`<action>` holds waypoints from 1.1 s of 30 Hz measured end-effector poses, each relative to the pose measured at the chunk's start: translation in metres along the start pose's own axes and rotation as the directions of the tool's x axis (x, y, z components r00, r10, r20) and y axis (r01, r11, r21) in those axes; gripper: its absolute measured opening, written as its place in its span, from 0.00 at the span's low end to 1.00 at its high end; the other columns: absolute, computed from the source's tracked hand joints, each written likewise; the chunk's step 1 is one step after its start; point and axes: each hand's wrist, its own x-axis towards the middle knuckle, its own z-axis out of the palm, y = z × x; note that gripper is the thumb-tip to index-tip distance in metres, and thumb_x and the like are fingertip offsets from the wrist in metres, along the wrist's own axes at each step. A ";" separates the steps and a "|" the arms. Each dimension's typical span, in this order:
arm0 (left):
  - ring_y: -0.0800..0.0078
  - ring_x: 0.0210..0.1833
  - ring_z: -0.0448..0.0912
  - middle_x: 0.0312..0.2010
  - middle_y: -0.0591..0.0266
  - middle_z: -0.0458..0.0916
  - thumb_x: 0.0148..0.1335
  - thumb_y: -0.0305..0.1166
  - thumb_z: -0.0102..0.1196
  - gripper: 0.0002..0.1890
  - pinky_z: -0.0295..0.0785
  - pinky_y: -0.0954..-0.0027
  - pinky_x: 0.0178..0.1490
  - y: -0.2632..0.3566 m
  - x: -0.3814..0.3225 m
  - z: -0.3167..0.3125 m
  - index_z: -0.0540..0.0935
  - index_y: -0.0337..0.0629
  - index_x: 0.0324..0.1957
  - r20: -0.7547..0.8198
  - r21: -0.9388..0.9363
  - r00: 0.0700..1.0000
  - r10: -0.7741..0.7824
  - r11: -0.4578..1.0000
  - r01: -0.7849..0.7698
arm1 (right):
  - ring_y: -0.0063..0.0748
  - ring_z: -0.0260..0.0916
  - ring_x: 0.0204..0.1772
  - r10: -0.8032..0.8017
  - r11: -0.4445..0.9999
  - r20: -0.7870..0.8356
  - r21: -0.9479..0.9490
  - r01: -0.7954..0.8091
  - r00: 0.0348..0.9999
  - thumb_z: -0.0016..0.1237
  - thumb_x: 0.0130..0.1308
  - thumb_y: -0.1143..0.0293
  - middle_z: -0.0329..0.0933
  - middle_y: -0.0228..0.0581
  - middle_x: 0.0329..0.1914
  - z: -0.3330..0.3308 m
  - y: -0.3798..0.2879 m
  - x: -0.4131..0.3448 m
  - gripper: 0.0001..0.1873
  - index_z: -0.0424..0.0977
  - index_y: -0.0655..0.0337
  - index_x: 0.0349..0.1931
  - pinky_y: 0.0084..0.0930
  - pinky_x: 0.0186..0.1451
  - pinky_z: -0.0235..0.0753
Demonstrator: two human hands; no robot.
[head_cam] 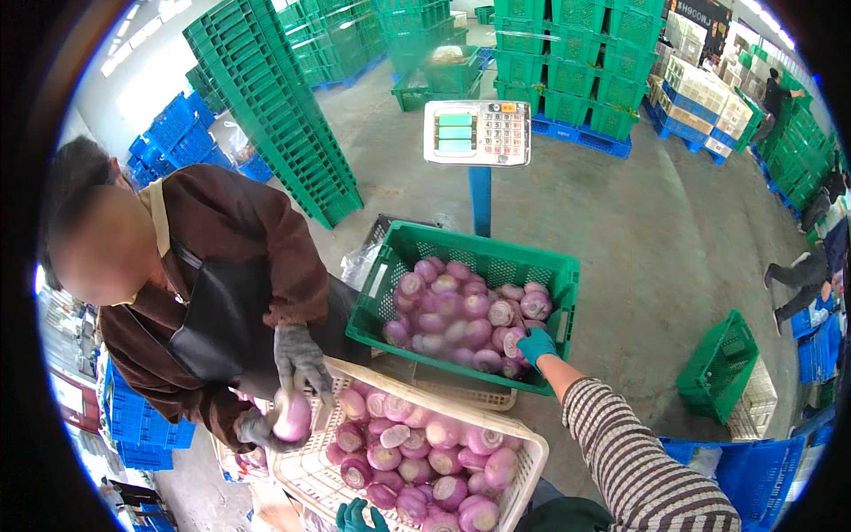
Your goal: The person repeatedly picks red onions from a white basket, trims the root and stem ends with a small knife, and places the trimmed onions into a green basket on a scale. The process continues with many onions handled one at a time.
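Observation:
My right hand [537, 346], in a teal glove, is inside the green plastic crate [465, 241]. Its fingers are around a red onion [513, 343] at the crate's right end, among many peeled red onions [447, 303]. At the bottom edge of the view is my left hand [360, 517], also teal-gloved and partly cut off. Its fingers are apart beside the onions [413, 467] in the white plastic crate [542, 459]; no object shows in it. Across from me a co-worker's grey-gloved hands [300, 356] hold another onion [292, 415] over that crate's left end.
A scale display [477, 133] rises on a blue post [480, 199] behind the green crate. A tall stack of green crates [272, 106] leans at the left. More crates [572, 66] stand on blue pallets behind. On the floor at right is a green crate [721, 369].

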 end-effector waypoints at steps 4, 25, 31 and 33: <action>0.54 0.54 0.77 0.44 0.56 0.83 0.63 0.33 0.61 0.12 0.76 0.57 0.57 0.000 0.002 0.005 0.84 0.44 0.48 -0.036 0.055 0.998 0.053 0.997 -0.051 | 0.58 0.72 0.63 0.023 0.992 0.073 -0.122 -0.014 0.997 0.60 0.55 0.50 0.73 0.59 0.62 0.005 -0.017 0.002 0.35 0.73 0.59 0.61 0.46 0.65 0.71; 0.55 0.46 0.81 0.37 0.56 0.84 0.60 0.29 0.64 0.06 0.79 0.59 0.49 0.010 0.014 0.005 0.87 0.43 0.40 -0.092 0.022 0.991 0.099 0.995 -0.097 | 0.55 0.65 0.71 -0.151 0.970 0.293 -0.139 0.199 0.944 0.60 0.56 0.52 0.66 0.58 0.69 0.007 -0.008 0.040 0.41 0.64 0.59 0.69 0.43 0.71 0.66; 0.55 0.46 0.81 0.37 0.55 0.84 0.59 0.29 0.64 0.06 0.79 0.58 0.48 0.010 0.012 0.004 0.87 0.44 0.39 -0.085 0.032 0.992 0.096 0.995 -0.094 | 0.57 0.67 0.69 -0.147 0.974 0.246 -0.132 0.184 0.958 0.61 0.56 0.50 0.67 0.58 0.69 0.002 -0.015 0.037 0.41 0.65 0.60 0.68 0.43 0.71 0.67; 0.54 0.46 0.80 0.38 0.54 0.84 0.59 0.30 0.64 0.06 0.79 0.58 0.48 0.009 0.012 0.003 0.87 0.44 0.39 -0.076 0.035 0.993 0.089 0.996 -0.087 | 0.56 0.67 0.69 -0.130 0.979 0.300 -0.113 0.171 0.945 0.62 0.56 0.49 0.69 0.57 0.68 -0.001 -0.017 0.039 0.41 0.67 0.61 0.66 0.42 0.71 0.66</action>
